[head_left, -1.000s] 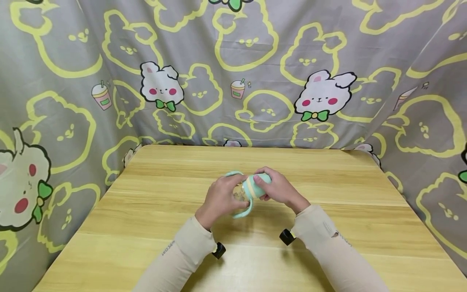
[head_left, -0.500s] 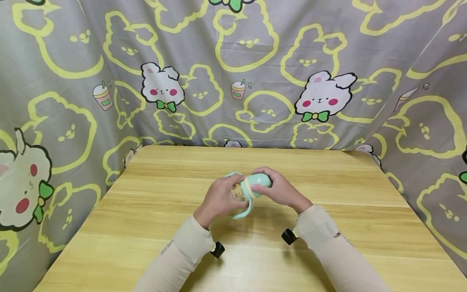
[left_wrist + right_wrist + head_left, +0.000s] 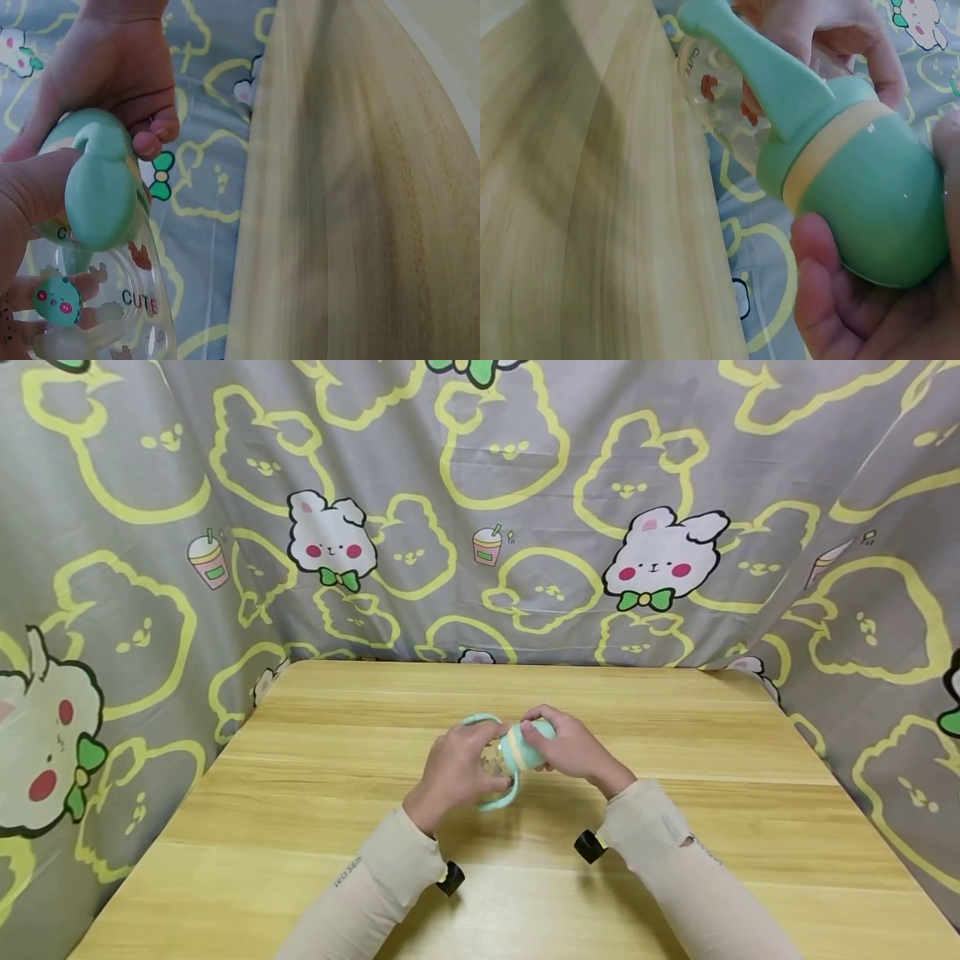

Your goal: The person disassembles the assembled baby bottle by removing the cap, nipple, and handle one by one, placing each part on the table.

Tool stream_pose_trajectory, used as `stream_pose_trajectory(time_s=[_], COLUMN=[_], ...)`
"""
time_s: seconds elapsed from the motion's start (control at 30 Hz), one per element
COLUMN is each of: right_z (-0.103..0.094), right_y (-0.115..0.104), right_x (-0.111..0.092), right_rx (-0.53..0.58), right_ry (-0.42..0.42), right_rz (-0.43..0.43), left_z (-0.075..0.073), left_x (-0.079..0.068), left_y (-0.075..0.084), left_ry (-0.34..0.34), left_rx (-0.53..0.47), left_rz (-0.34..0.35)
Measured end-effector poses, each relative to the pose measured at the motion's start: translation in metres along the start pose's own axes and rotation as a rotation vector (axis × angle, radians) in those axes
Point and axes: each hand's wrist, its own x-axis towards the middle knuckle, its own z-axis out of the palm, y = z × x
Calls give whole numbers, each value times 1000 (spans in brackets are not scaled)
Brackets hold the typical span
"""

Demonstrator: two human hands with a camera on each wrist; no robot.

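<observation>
Left of centre, the left hand [image 3: 453, 768] curls widely round one bottle [image 3: 492, 762], tipped at mid-frame, its two green handles [image 3: 507, 797] jutting above and below. Just right, the right hand [image 3: 570, 746] grasps its one green cap [image 3: 519, 747]. Only the left wrist view shows me a round blue face [image 3: 58, 301] printed there.

Left hand [image 3: 457, 764] and right hand [image 3: 570, 747] curled, close together

On my head feed I see a curtained-off work spot, in what building I can't tell, with grey cartoon-bunny cloth [image 3: 420, 460] hanging along three sides of a plain, light wood-grain desk [image 3: 517, 885].
</observation>
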Motion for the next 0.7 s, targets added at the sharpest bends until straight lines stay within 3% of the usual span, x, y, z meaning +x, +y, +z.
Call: stream_pose_trajectory(time_s=[0.2, 0.43, 0.7], right_z=[3, -2, -3], right_y=[-2, 0, -1], right_x=[2, -2, -2], right_rx=[35, 11, -28], right_ry=[42, -2, -12], right_rz=[44, -115, -166], left_z=[0, -1, 3], left_x=[0, 1, 1], left_y=[0, -3, -6], left_ry=[-21, -40, 66], left_rx=[-14, -92, 46], left_rz=[-23, -59, 27])
